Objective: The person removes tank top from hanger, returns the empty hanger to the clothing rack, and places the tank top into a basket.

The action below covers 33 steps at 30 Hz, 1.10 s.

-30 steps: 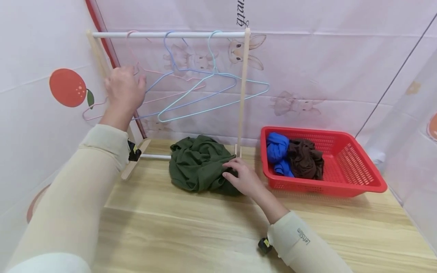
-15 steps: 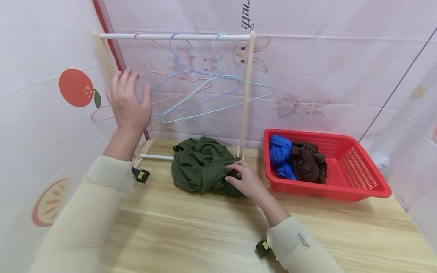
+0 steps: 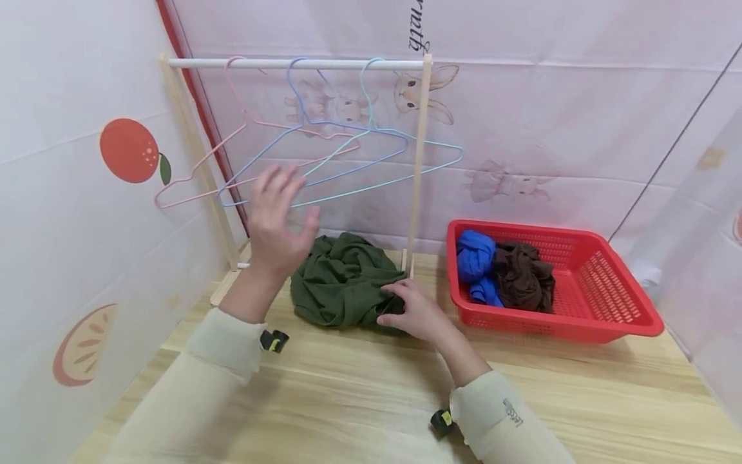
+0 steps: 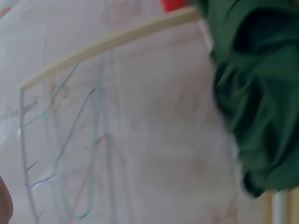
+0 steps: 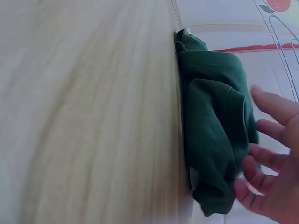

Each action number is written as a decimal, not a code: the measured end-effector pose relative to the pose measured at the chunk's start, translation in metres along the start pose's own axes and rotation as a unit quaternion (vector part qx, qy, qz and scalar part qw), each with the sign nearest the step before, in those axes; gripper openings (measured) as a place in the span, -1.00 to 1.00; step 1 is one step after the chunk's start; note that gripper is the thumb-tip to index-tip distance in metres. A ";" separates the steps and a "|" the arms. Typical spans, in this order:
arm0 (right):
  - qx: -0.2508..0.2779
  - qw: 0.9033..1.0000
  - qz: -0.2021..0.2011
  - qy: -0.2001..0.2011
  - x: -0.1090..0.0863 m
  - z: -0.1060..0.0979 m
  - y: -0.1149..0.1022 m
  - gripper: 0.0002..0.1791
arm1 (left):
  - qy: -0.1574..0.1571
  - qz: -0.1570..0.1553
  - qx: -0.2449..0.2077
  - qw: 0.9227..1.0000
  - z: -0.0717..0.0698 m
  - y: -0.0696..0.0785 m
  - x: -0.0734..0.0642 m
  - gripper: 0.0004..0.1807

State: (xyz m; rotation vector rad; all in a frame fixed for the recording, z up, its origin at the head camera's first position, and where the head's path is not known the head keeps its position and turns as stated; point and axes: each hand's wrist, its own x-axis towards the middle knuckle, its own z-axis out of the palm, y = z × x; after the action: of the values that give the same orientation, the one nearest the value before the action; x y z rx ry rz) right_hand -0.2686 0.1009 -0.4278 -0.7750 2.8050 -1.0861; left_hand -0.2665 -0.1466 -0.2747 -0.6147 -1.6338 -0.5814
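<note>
A dark green crumpled garment [image 3: 348, 283] lies heaped on the table under a small clothes rack [image 3: 421, 161]. At its right side is my right hand [image 3: 420, 312], fingers loosely bent and fingertips right at the cloth. The right wrist view shows that hand [image 5: 275, 154] with thumb and fingers spread apart beside the green folds. My left hand [image 3: 278, 222] is in the air in front of the rack, fingers loosely spread and holding nothing. From the white bar hang a pink hanger [image 3: 199, 164], a blue hanger [image 3: 255, 158] and a mint hanger [image 3: 362, 190], all bare.
A red plastic basket [image 3: 620, 328] stands on the right of the wooden table [image 3: 359, 399]. Inside it lie a blue cloth [image 3: 476, 256] and a brown cloth [image 3: 524, 277], bunched at the left end. Printed fabric walls [image 3: 551, 109] enclose the table behind and at the sides.
My left hand has come away from the pink hanger, moving right and down toward the green garment. The right hand has stayed by the garment, its thumb and fingers slightly wider apart.
</note>
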 end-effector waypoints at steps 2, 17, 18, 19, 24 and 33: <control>-0.013 1.000 0.006 -0.024 0.000 0.000 0.000 -0.24 | -0.039 0.001 -0.012 0.999 0.006 0.001 -0.014 -0.58; -0.111 0.992 0.047 -0.034 0.018 0.013 0.000 -0.64 | -0.528 -0.302 -0.030 0.793 0.051 0.006 -0.120 0.00; -0.099 0.994 0.045 -0.023 0.020 0.011 0.003 -0.73 | -0.538 -0.313 -0.035 0.782 0.053 0.007 -0.125 0.06; -0.083 0.996 0.043 -0.010 0.021 0.009 0.006 -0.80 | -0.545 -0.322 -0.042 0.773 0.056 0.008 -0.130 0.12; 0.043 0.997 0.041 0.056 0.022 -0.001 0.014 -0.91 | -0.550 -0.338 -0.070 0.760 0.067 0.017 -0.147 0.27; 0.255 0.952 0.070 0.156 0.010 -0.011 0.000 -0.84 | -0.510 -0.328 -0.106 0.788 0.080 0.035 -0.148 0.36</control>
State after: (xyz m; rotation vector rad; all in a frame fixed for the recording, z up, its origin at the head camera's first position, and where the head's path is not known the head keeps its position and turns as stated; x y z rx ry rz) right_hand -0.2801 0.1033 -0.4177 -0.3689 2.5419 -1.9308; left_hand -0.2825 -0.0771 -0.4316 -0.5325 -2.8968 -1.0538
